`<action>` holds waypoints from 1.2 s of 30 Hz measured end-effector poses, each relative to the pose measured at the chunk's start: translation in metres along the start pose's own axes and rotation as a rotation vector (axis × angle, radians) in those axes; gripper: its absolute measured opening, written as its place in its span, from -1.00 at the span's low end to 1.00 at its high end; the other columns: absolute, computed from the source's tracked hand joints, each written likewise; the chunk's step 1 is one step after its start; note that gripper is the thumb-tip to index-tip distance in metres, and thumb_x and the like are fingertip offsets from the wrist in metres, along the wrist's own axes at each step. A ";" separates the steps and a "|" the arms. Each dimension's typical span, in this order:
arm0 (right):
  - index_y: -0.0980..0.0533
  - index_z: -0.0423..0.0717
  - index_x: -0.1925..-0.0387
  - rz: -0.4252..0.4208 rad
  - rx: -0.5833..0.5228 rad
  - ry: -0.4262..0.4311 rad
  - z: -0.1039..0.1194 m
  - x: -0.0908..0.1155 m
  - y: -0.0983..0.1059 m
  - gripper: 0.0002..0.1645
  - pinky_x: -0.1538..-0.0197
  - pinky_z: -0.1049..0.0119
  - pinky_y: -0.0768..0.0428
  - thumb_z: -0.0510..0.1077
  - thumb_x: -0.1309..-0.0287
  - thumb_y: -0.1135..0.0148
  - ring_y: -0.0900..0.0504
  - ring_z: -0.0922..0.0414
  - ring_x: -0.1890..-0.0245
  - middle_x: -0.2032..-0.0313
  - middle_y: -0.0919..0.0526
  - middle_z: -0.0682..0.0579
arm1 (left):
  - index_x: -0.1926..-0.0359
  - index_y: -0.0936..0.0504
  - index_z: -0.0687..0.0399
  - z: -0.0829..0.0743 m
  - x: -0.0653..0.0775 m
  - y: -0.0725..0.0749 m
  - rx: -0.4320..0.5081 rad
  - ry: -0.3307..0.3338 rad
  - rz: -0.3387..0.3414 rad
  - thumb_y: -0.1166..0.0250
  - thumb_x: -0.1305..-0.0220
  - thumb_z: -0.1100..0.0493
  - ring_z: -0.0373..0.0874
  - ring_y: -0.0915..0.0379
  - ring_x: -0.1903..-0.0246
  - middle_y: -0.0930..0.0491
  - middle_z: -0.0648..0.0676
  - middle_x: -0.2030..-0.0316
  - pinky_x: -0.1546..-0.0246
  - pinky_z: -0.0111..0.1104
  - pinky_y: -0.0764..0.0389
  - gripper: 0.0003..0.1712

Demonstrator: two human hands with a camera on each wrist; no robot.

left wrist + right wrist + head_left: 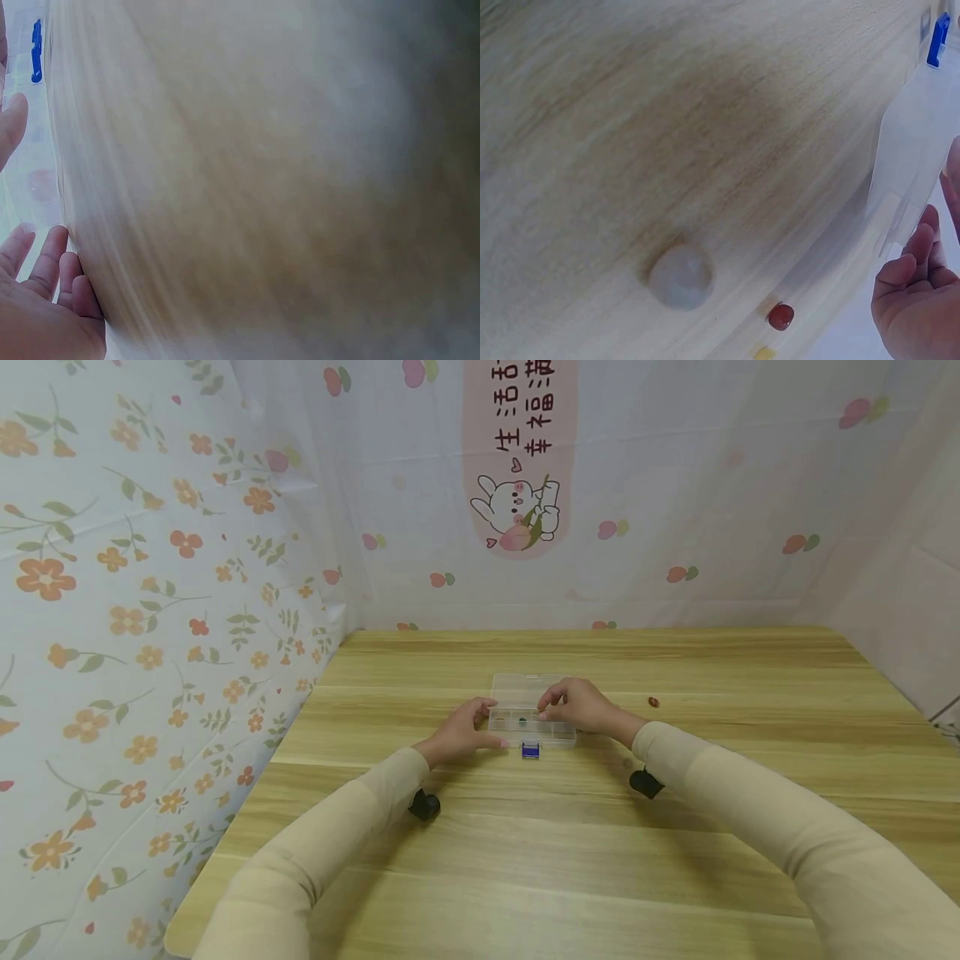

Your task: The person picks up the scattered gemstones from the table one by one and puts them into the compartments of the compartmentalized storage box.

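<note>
A clear plastic compartment box [513, 735] lies on the table, its lid [513, 689] folded back away from me. My left hand [467, 732] grips the box's left end, thumb along the front edge and fingers at the back. Inside one compartment sits a small dark green piece [522, 722]. Over the box's right half, my right hand [581, 703] pinches a tiny brownish piece, mostly hidden by the fingertips. Its other fingers [896, 274] curl beside the box in the right wrist view. A blue latch [531, 750] juts from the front edge.
A red-brown stone [653, 702] lies right of the box. Nearer me is a pale round stone [681, 277], and a yellow piece [763, 352] shows at the right wrist view's lower edge. The wooden table [487, 860] meets patterned curtains behind and at the left.
</note>
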State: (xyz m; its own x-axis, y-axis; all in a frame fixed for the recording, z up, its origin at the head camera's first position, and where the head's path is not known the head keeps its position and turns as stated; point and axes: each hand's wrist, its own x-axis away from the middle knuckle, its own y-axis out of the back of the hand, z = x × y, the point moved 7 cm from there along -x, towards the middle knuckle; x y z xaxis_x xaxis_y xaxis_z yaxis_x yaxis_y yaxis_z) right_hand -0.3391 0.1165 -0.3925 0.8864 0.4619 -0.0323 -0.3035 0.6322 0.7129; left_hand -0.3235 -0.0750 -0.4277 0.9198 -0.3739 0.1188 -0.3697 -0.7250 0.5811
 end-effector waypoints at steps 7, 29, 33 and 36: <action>-0.67 -0.19 0.20 -0.004 0.002 -0.016 -0.001 0.000 0.000 -0.83 0.34 0.21 -0.44 -0.18 -0.21 -0.34 -0.39 0.07 0.42 0.33 -0.58 0.01 | -0.37 -0.31 0.07 0.000 0.001 0.000 0.001 0.001 -0.001 -0.51 -0.09 0.05 0.06 -0.23 -0.26 -0.36 0.13 -0.17 -0.27 -0.07 -0.24 -0.13; -0.67 -0.18 0.16 -0.079 0.001 -0.054 -0.008 0.007 0.017 -0.80 0.24 0.14 -0.41 -0.16 -0.23 -0.32 -0.39 0.00 0.27 0.16 -0.55 -0.08 | -0.37 -0.31 0.09 -0.002 0.000 0.000 0.015 -0.007 0.012 -0.50 -0.10 0.09 0.09 -0.20 -0.30 -0.35 0.15 -0.18 -0.28 -0.08 -0.24 -0.14; -0.67 -0.18 0.12 -0.086 -0.001 -0.074 -0.013 0.011 0.023 -0.78 0.30 0.16 -0.40 -0.16 -0.24 -0.31 -0.37 0.01 0.31 0.12 -0.54 -0.10 | -0.37 -0.31 0.09 -0.001 -0.001 -0.001 0.020 -0.013 0.016 -0.51 -0.09 0.09 0.10 -0.19 -0.30 -0.35 0.16 -0.18 -0.28 -0.08 -0.24 -0.14; -0.66 -0.17 0.10 -0.093 -0.006 -0.095 -0.018 0.015 0.028 -0.75 0.36 0.17 -0.38 -0.14 -0.24 -0.31 -0.35 0.01 0.36 0.12 -0.52 -0.11 | -0.37 -0.31 0.09 0.000 -0.001 -0.001 0.019 -0.013 0.016 -0.51 -0.09 0.07 0.11 -0.20 -0.30 -0.34 0.17 -0.20 -0.28 -0.07 -0.24 -0.13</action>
State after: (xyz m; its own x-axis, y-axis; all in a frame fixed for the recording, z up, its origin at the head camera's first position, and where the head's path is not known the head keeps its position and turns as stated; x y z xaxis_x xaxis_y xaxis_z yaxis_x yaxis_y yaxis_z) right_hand -0.3407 0.1522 -0.3855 0.9397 0.3407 -0.0315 -0.2204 0.6731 0.7060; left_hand -0.3243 -0.0738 -0.4287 0.9119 -0.3930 0.1180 -0.3874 -0.7295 0.5637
